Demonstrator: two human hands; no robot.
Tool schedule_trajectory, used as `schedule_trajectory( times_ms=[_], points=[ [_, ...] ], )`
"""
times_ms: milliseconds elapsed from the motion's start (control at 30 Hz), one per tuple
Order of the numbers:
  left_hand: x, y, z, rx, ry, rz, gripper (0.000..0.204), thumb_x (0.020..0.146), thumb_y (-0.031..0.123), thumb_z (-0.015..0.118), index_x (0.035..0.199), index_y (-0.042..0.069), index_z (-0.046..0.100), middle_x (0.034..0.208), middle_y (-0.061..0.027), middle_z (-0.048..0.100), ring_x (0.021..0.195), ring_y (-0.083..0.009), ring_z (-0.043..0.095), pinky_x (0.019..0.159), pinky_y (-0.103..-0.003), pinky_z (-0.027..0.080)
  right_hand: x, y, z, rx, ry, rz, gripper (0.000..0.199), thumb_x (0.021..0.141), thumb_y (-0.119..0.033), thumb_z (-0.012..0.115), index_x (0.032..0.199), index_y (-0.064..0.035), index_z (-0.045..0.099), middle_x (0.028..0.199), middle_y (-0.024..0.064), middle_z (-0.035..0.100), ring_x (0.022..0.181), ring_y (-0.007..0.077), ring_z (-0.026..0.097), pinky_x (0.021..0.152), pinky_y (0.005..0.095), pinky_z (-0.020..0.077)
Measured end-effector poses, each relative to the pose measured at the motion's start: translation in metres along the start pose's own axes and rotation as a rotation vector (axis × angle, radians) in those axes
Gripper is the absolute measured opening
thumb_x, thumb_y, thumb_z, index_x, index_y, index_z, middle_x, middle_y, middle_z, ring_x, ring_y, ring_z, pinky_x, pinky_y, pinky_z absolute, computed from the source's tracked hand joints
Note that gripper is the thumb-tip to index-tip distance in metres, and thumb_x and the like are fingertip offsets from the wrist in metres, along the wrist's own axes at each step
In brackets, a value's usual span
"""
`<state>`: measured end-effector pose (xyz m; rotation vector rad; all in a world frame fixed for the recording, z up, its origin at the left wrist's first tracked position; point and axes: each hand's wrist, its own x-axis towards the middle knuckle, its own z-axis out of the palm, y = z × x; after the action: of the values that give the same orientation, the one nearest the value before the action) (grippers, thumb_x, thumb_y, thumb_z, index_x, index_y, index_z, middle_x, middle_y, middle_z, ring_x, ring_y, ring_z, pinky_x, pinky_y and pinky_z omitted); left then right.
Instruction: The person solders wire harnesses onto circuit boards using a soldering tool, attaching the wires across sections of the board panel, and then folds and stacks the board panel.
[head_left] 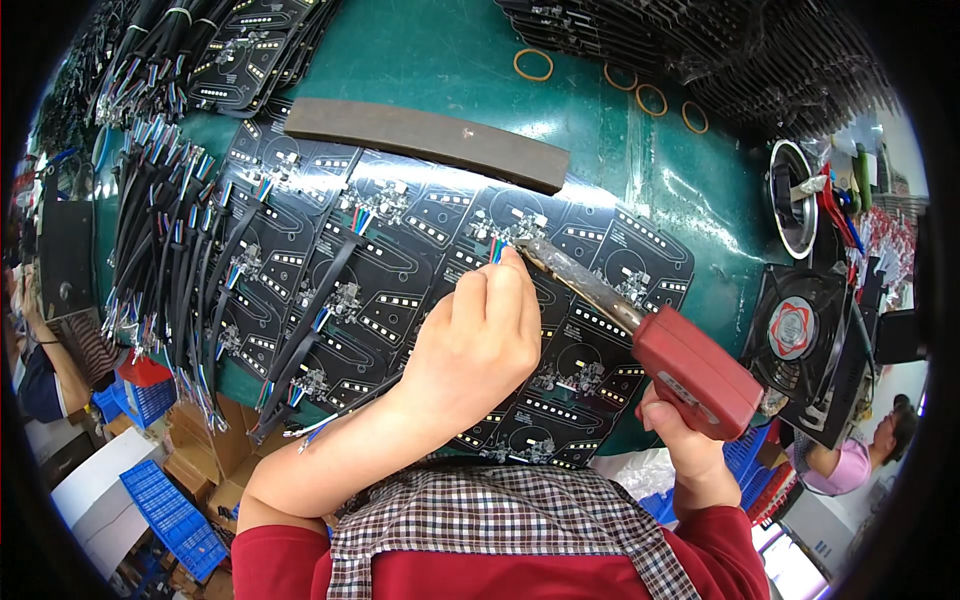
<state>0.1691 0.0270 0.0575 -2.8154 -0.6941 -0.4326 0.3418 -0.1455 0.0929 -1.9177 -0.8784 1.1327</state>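
Observation:
My left hand [482, 322] is closed in a pinch on the coloured wire ends [497, 250] of a black cable, over a black circuit board [450, 213] with rows of small pale LEDs. The cable's other end sticks out beside my left forearm. In my right hand [682, 432] is a red soldering gun [695, 372], gripped by its handle. Its long metal tip [585, 283] points up and left, reaching the board right beside the pinched wires. Whether the tip touches them is hard to tell. Several similar boards lie side by side, some with cables [318, 300] lying across them.
A long dark bar [430, 142] rests across the boards' far edge. Bundled black cables [165, 250] lie at left. Stacked boards [690, 45] stand at the far right, near rubber bands [533, 65]. A fan [793, 327] and a round metal-rimmed holder [793, 200] stand at right.

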Motion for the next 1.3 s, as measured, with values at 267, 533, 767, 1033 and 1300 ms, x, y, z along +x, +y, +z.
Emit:
schedule_trajectory(
  times_ms=[267, 533, 767, 1033, 1300],
  points=[
    [-0.004, -0.001, 0.003, 0.013, -0.032, -0.048, 0.036, 0.068, 0.007, 0.058, 0.101, -0.008, 0.058, 0.077, -0.0045, 0.049, 0.069, -0.0143, 0.051, 0.052, -0.021, 0.046, -0.002, -0.017, 0.014, 0.472, 0.061, -0.131, 0.062, 0.077, -0.029, 0.071, 0.123, 0.0035, 0.046, 0.105, 0.0161, 0.060, 0.061, 0.0126, 0.055, 0.055, 0.0239, 0.0453],
    [-0.023, 0.002, -0.024, -0.180, -0.071, -0.186, 0.041, 0.072, 0.009, 0.055, 0.110, -0.005, 0.052, 0.088, -0.0091, 0.055, 0.081, -0.0214, 0.056, 0.067, -0.032, 0.050, -0.037, 0.026, 0.011, 0.439, 0.373, -0.467, 0.050, 0.086, -0.019, 0.058, 0.126, 0.0028, 0.037, 0.102, 0.0179, 0.055, 0.051, 0.0091, 0.045, 0.040, 0.0187, 0.0348],
    [-0.076, -0.138, -0.035, 0.099, 0.029, -0.795, 0.029, 0.078, 0.012, 0.062, 0.103, -0.001, 0.058, 0.096, -0.0159, 0.059, 0.090, -0.0329, 0.056, 0.080, -0.041, 0.045, -0.059, 0.045, 0.006, 0.431, 0.442, -0.503, 0.041, 0.091, -0.016, 0.050, 0.125, 0.0011, 0.036, 0.104, 0.0149, 0.054, 0.050, 0.0079, 0.044, 0.042, 0.0175, 0.0344],
    [-0.114, -0.221, 0.004, -0.668, 0.338, -0.827, 0.017, 0.080, 0.007, 0.062, 0.095, -0.001, 0.065, 0.088, -0.0106, 0.065, 0.082, -0.0166, 0.061, 0.074, -0.028, 0.047, -0.080, 0.052, 0.012, 0.485, 0.497, -0.498, 0.044, 0.090, -0.015, 0.051, 0.127, 0.0026, 0.035, 0.105, 0.0174, 0.053, 0.050, 0.0087, 0.043, 0.041, 0.0194, 0.0353],
    [-0.063, -0.075, -0.111, -0.540, 0.280, -0.571, 0.012, 0.080, 0.003, 0.061, 0.091, 0.002, 0.064, 0.080, -0.0054, 0.061, 0.067, -0.0122, 0.056, 0.059, -0.028, 0.044, -0.105, 0.066, 0.023, 0.584, 0.419, -0.389, 0.062, 0.080, -0.029, 0.066, 0.126, 0.0008, 0.038, 0.103, 0.0227, 0.054, 0.054, 0.0151, 0.050, 0.044, 0.0230, 0.0424]
  ],
)
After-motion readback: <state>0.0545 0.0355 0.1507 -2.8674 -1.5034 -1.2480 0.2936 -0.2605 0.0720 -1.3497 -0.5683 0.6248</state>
